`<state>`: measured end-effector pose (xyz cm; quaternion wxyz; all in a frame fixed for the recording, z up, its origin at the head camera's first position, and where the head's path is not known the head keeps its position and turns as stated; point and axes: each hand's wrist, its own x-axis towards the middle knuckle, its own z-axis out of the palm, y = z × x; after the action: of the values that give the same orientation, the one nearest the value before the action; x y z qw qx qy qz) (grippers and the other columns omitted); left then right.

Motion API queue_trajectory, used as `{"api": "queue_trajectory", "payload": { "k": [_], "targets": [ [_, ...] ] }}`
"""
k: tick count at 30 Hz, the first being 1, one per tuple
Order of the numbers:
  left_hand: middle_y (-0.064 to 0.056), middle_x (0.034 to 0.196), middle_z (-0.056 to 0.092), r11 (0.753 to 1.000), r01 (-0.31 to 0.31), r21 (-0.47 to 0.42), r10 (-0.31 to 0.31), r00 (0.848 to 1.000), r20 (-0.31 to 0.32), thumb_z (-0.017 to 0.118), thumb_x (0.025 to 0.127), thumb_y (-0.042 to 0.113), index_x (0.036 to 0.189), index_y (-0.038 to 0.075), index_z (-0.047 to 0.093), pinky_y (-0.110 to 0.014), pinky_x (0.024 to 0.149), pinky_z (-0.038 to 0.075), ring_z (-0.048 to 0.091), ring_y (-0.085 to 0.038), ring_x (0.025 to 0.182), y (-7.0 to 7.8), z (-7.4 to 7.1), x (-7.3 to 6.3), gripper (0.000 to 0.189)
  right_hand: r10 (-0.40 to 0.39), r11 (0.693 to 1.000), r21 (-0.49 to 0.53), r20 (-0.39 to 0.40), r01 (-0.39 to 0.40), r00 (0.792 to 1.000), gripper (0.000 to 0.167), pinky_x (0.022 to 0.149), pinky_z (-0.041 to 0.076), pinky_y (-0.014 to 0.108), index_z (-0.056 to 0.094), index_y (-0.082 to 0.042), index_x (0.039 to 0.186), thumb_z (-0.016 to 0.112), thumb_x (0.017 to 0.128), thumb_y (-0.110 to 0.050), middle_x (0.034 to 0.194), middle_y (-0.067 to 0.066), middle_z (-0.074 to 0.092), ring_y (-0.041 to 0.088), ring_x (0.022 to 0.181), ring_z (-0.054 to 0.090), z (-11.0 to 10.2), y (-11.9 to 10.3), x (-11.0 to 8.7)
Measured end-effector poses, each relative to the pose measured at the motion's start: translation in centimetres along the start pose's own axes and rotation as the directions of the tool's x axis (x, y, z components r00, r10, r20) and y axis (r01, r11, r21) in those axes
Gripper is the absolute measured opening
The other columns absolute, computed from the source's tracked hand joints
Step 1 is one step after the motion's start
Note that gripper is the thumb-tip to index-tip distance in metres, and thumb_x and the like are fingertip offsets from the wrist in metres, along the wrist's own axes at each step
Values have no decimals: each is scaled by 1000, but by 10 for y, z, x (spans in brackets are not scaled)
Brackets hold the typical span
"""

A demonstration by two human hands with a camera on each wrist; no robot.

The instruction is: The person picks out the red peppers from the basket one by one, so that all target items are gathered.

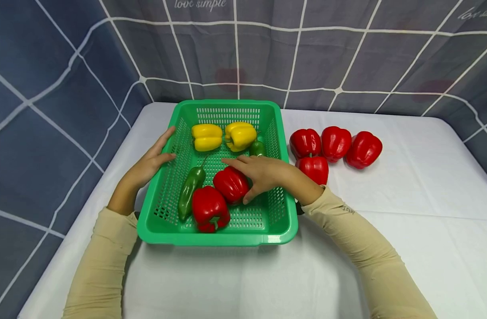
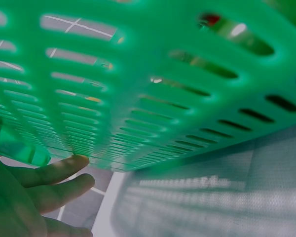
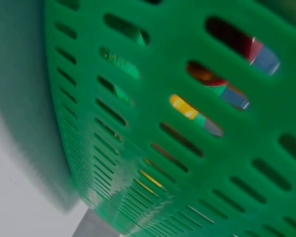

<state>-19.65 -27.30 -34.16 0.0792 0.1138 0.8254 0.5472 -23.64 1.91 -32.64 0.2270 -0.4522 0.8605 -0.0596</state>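
left hand — fingers straight, wide, at left edge of green plastic basket | right hand — across right edge, holding red bell pepper

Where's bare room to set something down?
The white table is bare in front of the green basket, between the sleeves, and right of the four outside red peppers. Inside the basket, its near right corner is bare; the middle is crowded by two red peppers and the right hand.
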Motion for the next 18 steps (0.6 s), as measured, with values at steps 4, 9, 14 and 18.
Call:
{"api": "queue_trajectory", "payload": {
  "k": [4,9,14,18],
  "targets": [
    [-3,154,-8,1000,1,5,-1,1000,2,37,91,5,148,18,-2,-56,109,-1,-9,-24,140,0,0,0,70,-26,1000,-6,5,26,1000,97,95,42,41,16,-24,147,75,71,-40,140,4,36,25,121,42,1,1,0],
    [-4,154,-8,1000,4,-12,-4,1000,5,37,92,5,148,18,-2,-55,109,2,-5,-26,140,2,1,0,70,-34,999,-3,1,34,999,93,94,44,39,20,-25,146,75,72,-38,138,2,37,22,119,43,1,1,-1],
    [-4,154,-8,1000,-6,0,6,1000,-2,37,92,5,148,17,-2,-56,108,0,-7,-26,140,2,1,-2,69,-50,999,20,-7,50,999,91,91,46,37,23,-24,145,75,72,-36,136,1,38,21,117,44,1,1,-1],
    [-4,154,-8,1000,-11,3,11,1000,-4,38,92,6,148,17,-1,-56,109,-1,-8,-25,140,1,1,-2,69,-69,997,34,-19,69,997,88,90,46,36,26,-22,144,76,72,-33,134,2,39,20,115,45,2,1,-1]
  ]
}}
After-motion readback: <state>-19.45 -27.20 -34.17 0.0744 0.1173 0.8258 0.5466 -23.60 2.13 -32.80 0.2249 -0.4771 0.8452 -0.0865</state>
